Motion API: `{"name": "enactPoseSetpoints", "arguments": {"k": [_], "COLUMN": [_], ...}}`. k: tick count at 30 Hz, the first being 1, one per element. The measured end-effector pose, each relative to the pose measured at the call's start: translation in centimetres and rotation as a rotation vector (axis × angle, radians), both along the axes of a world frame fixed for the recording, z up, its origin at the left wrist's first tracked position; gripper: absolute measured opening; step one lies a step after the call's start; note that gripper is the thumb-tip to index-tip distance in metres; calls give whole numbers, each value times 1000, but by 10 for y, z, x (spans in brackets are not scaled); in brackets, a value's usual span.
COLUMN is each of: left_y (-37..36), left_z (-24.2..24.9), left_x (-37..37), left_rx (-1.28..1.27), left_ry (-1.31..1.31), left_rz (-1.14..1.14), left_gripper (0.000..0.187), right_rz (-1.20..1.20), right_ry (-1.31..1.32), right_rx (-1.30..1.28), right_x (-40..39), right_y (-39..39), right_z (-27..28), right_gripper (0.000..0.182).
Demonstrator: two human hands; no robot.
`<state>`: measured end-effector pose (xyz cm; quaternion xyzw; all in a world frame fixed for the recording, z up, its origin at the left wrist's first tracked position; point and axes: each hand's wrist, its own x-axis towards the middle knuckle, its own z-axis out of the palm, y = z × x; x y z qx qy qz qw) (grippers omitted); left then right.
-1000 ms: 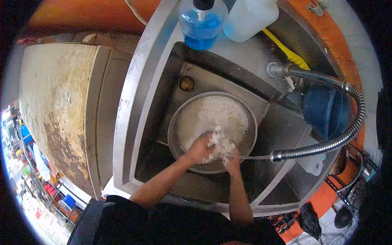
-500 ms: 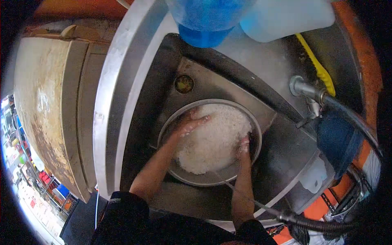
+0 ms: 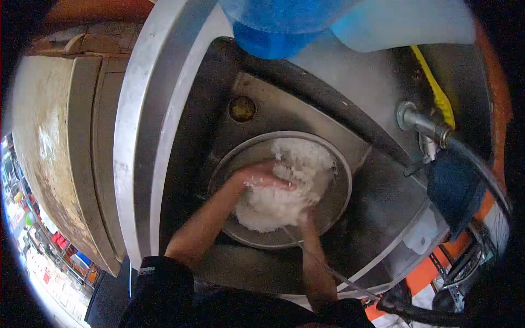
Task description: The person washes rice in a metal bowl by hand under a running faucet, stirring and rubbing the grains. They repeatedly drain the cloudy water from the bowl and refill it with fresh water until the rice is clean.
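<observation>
White rice lies heaped in a wide round metal bowl inside the sink. My left hand is in the rice on the bowl's left side. Its fingers are stretched out toward the right, and wet grains cling to the skin. Lower right in the bowl, my right hand presses into the rice's edge. Motion blur and the rice hide its fingers. A thin streak, perhaps water, runs from the hose at the lower right toward the bowl's near side.
The metal sink has a round drain beyond the bowl. A blue-tinted container and a whitish container stand on the far ledge. A tap with a hose and a yellow strip-like object are at the right.
My left hand has moved right and down through the rice, and my right hand has shifted left. The rice has parted, baring more of the bowl. The view has moved slightly.
</observation>
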<state>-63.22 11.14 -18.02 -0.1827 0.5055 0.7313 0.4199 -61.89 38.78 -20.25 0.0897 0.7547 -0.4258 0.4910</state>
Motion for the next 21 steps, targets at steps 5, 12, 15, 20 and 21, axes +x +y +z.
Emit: {"name": "enactPoseSetpoints", "arguments": {"k": [5,12,15,20,21], "left_y": [7,65,66,73,73], "left_z": [23,34,27,-66,-73], "left_x": [29,93,65,49,44], "left_rx": [-296,-922,-863,-659,-628], "left_ry": [446,488,276,10,8], "left_rz": [-86,-659,-773,-666,-656], "left_gripper": [76,58,49,36,36], "right_rz": [335,368,408,490,406], "right_ry": [383,390,427,402,341], "right_rx": [168,378,199,219,221], "right_x": [37,-18,-25,-36,-30], "right_y": [-57,-50,-45,-34,-35], "right_z": [20,-75,-102,-1,23], "right_gripper": [66,66,56,47,54]}}
